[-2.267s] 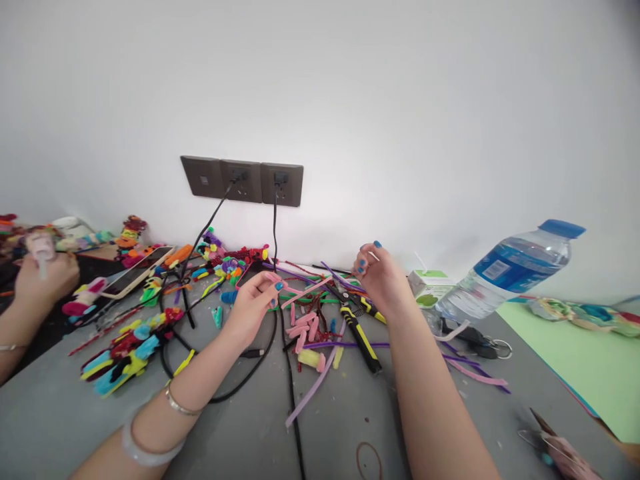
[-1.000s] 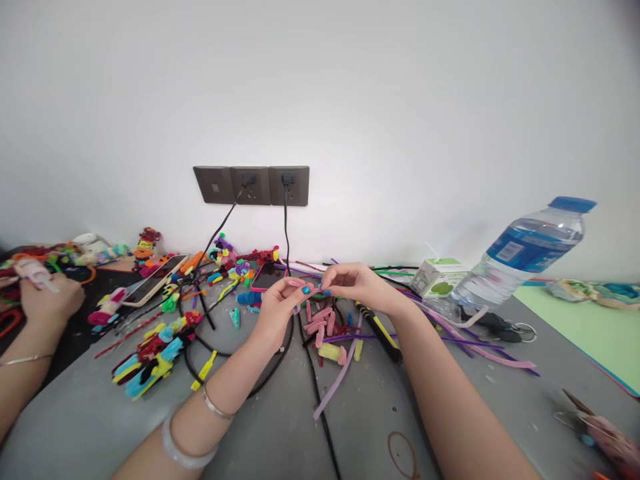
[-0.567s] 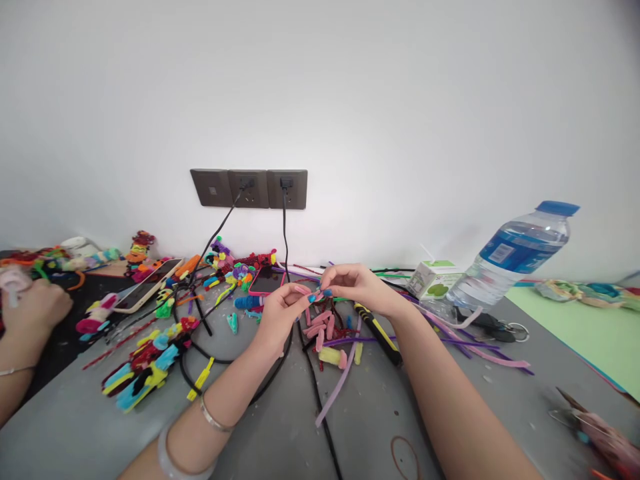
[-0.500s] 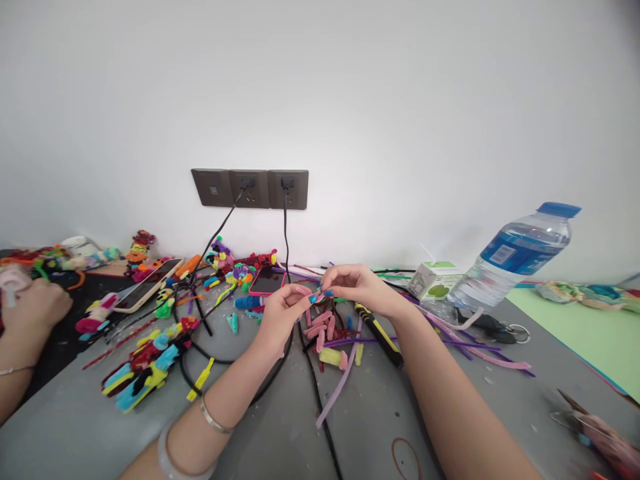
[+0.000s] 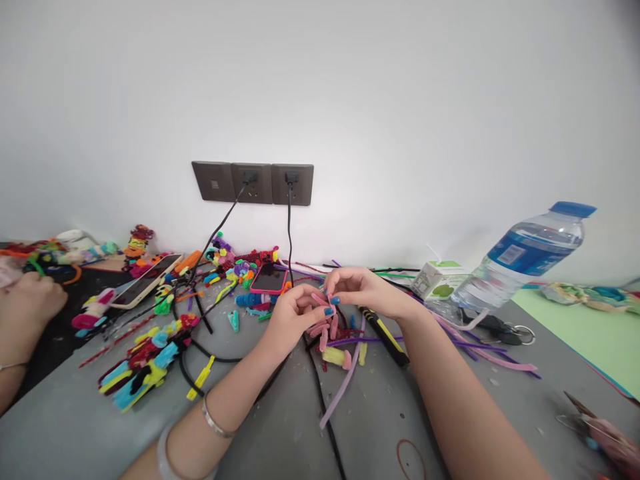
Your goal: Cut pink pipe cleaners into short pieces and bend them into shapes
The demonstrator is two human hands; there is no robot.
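Above the middle of the table my left hand (image 5: 291, 321) and my right hand (image 5: 361, 292) meet, fingertips almost touching. Both pinch a short pink pipe cleaner (image 5: 321, 301), its far end hidden by the fingers. Just below them lies a loose pile of pink pipe cleaner pieces (image 5: 324, 333). A pale yellow fuzzy roll with a pink end (image 5: 336, 358) is close to the pile. To its right rests a black and yellow handled tool (image 5: 384, 339), partly behind my right wrist. A lilac pipe cleaner (image 5: 345, 387) stretches toward me.
A tilted water bottle (image 5: 525, 257), a drink carton (image 5: 439, 281) and keys (image 5: 506, 331) stand or lie right. Fuzzy figures (image 5: 145, 367) and phones (image 5: 148, 283) lie left. Black cords (image 5: 320, 387) cross the table from wall sockets (image 5: 253, 183). Another person's hand (image 5: 33, 303) is far left.
The pink pipe cleaner now shows between my fingertips, where it was mostly hidden before. My fingers have shifted slightly. The whole view has moved a little.
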